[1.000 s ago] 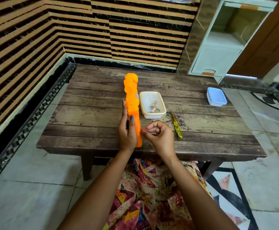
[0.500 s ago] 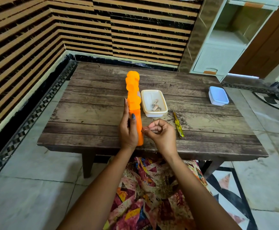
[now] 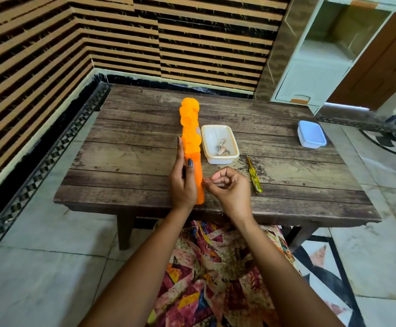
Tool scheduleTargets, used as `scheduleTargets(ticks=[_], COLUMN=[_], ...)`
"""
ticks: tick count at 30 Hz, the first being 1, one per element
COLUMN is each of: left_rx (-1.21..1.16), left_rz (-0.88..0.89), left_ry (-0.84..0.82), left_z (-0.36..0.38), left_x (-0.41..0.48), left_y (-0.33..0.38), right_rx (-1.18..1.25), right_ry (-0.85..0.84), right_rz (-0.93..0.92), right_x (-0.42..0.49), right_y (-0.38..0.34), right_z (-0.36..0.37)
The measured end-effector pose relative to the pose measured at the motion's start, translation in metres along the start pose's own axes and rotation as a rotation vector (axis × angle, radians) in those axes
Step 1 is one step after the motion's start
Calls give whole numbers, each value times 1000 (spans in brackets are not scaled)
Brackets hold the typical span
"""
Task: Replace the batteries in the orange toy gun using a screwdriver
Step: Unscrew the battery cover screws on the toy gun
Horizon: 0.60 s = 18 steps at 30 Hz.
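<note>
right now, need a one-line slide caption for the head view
Left hand holds the orange toy gun on the wooden table; curled right hand meets its side, screwdriver lying nearby.

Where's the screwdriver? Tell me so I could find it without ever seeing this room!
Look at the brown wooden table, near its front edge. Just to the right of the person's right hand, in front of the open white tub, lies the screwdriver. It is the only thin, stick-shaped thing there, with a see-through yellow handle.
</note>
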<state>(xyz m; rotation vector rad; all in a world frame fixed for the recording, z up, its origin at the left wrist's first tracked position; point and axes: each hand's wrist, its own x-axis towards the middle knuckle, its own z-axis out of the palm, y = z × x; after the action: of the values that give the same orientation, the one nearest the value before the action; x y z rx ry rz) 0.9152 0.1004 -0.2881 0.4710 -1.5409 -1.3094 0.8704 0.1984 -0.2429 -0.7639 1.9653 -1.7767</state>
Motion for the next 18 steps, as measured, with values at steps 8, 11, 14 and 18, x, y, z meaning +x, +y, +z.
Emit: scheduleTargets(ticks=[8, 11, 14, 18], left_rx=[10, 12, -12, -35], left_rz=[11, 19, 7, -12], left_ry=[12, 27, 40, 58], left_z=[0, 1, 1, 0], left_x=[-1, 0, 0, 0], left_y=[0, 0, 1, 2], right_rx=[-2, 19, 25, -10], right_ry=[10, 20, 17, -21], right_rz=[-3, 0, -2, -22], right_x=[-2, -3, -3, -3], right_y=[-1, -2, -1, -2], right_z=[2, 3, 2, -1])
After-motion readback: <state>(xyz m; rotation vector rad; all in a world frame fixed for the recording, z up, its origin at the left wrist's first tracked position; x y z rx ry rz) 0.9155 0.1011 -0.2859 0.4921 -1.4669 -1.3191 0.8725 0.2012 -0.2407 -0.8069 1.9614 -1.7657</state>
